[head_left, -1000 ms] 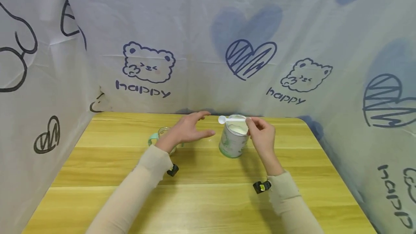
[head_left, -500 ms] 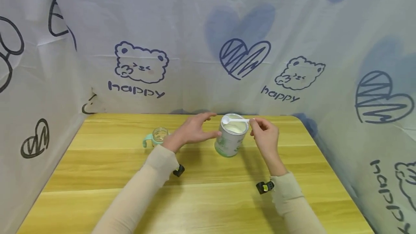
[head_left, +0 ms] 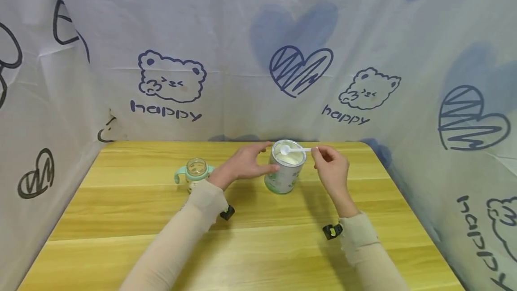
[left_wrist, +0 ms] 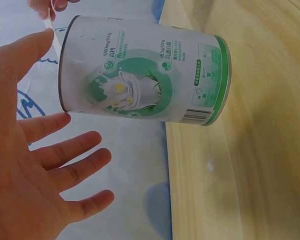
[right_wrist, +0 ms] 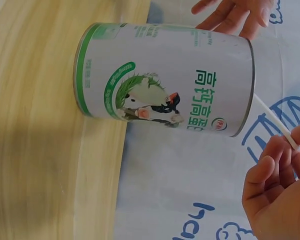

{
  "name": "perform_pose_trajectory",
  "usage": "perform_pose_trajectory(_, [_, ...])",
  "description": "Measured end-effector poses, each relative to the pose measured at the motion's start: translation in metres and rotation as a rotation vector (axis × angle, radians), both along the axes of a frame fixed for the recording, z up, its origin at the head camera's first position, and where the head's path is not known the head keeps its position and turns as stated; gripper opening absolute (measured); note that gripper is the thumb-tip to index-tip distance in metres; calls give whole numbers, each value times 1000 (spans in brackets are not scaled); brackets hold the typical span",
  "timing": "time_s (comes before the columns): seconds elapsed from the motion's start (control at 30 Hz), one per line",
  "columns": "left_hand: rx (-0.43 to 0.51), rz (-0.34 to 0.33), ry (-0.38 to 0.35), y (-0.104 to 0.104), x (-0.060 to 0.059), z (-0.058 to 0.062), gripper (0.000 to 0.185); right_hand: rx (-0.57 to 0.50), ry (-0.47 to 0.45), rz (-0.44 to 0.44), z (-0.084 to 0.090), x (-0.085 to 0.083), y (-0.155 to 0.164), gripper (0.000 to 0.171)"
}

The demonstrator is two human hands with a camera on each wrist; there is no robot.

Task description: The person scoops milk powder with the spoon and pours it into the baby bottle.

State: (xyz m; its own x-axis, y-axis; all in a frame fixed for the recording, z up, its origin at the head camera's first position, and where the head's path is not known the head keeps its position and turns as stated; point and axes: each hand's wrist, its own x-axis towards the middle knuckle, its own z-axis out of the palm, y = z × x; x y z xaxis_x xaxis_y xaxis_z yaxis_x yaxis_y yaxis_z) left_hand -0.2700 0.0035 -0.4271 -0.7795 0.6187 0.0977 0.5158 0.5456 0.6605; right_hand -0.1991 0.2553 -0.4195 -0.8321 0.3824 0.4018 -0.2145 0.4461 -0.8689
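Note:
A white and green milk powder can (head_left: 285, 178) stands upright near the back of the table, its top off and pale powder inside. My right hand (head_left: 333, 170) pinches the end of a white measuring scoop (head_left: 300, 150), whose round bowl lies over the can's mouth. Whether the bowl touches the powder cannot be told. At the can's left side is my left hand (head_left: 247, 161), thumb and fingers spread near the rim. The left wrist view shows those fingers (left_wrist: 72, 150) straight, with the can (left_wrist: 140, 70) beyond them. In the right wrist view the scoop handle (right_wrist: 275, 120) reaches past the rim.
A lidless clear bottle (head_left: 196, 168) with a mint-green collar and handles stands left of the can, partly behind my left forearm. White cloth (head_left: 242, 98) with printed drawings hangs behind and beside the wooden table (head_left: 258, 255).
My left hand has come up to the can's left side. The scoop has moved over the can's opening. The bottle shows more, as the left arm has shifted right.

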Motion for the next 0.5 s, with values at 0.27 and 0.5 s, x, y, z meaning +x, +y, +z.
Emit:
perform_pose_trajectory(0.27, [-8, 13, -6, 3, -1, -3, 91, 221, 50, -19, -4, -3, -5, 15])
perform_pose_trajectory(0.5, [-17, 11, 20, 10, -5, -9, 92, 298, 28, -23, -3, -3, -11, 17])
